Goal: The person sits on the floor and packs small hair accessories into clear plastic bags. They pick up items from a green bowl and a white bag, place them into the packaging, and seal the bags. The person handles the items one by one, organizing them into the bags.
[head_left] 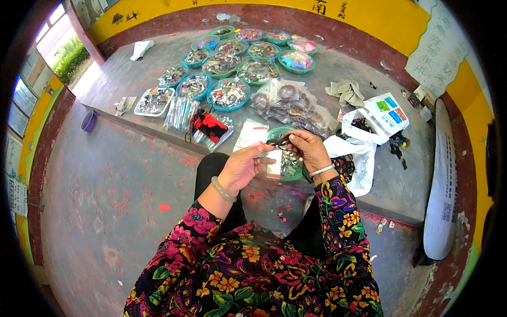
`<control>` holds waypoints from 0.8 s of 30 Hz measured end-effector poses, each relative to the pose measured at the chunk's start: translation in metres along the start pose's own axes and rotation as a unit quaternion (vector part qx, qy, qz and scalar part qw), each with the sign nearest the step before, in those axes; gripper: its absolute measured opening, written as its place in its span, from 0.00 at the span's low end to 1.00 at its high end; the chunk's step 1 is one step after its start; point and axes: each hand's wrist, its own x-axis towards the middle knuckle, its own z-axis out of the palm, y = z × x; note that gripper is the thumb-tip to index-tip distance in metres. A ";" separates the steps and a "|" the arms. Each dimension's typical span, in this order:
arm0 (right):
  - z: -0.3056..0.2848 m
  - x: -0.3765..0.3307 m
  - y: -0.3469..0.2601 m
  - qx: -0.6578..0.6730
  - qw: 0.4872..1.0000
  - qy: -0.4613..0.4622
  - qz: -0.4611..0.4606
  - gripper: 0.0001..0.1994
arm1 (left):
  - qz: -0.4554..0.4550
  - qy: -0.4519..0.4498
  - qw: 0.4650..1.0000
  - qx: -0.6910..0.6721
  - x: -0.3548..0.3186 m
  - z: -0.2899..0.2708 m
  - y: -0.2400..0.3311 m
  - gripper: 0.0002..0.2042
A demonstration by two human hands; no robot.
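My right hand (311, 153), with a silvery bangle at its wrist, pinches a small bundle of thin dark cords (280, 141). The fingertips of my left hand (245, 166) grip the other end of the bundle; a pale bangle circles that wrist. The exact kind of cords is too small to make out. Just under my hands stands a green basket (299, 177) of small goods. White-and-red cards or packets (274, 168) lie partly over its left side, and my fingers hide some of them.
Several round baskets (228, 96) of small goods cover the raised grey platform. A white tray (154, 101), a red-and-black pouch (210, 124) and clear bags of brown items (289, 103) are nearer. A white plastic bag (364, 174) of dark items sits at right. A purple bucket (89, 121) stands at left.
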 end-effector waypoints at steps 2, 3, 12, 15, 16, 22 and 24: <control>-0.001 -0.002 -0.004 -0.017 1.000 0.023 -0.011 0.07 | -0.006 0.006 1.000 0.017 0.002 -0.002 -0.003 0.14; -0.001 -0.004 -0.007 -0.023 0.999 0.032 -0.019 0.07 | -0.009 0.010 1.000 0.025 0.003 -0.003 -0.005 0.14; -0.005 -0.015 -0.015 0.027 0.999 -0.014 -0.009 0.08 | -0.017 0.092 0.983 0.157 0.020 -0.023 -0.034 0.11; -0.004 -0.010 -0.007 0.040 0.998 -0.041 0.016 0.08 | -0.028 0.077 0.983 0.165 0.020 -0.017 -0.036 0.12; -0.004 -0.008 -0.004 0.036 0.998 -0.042 0.022 0.08 | -0.032 0.068 0.984 0.163 0.023 -0.020 -0.039 0.12; -0.001 -0.005 0.001 -0.102 0.995 -0.005 0.015 0.07 | -0.035 0.062 0.986 0.150 0.023 -0.017 -0.044 0.12; -0.003 -0.005 0.003 -0.144 0.989 -0.022 0.002 0.07 | -0.039 0.063 0.984 0.162 0.025 -0.021 -0.046 0.13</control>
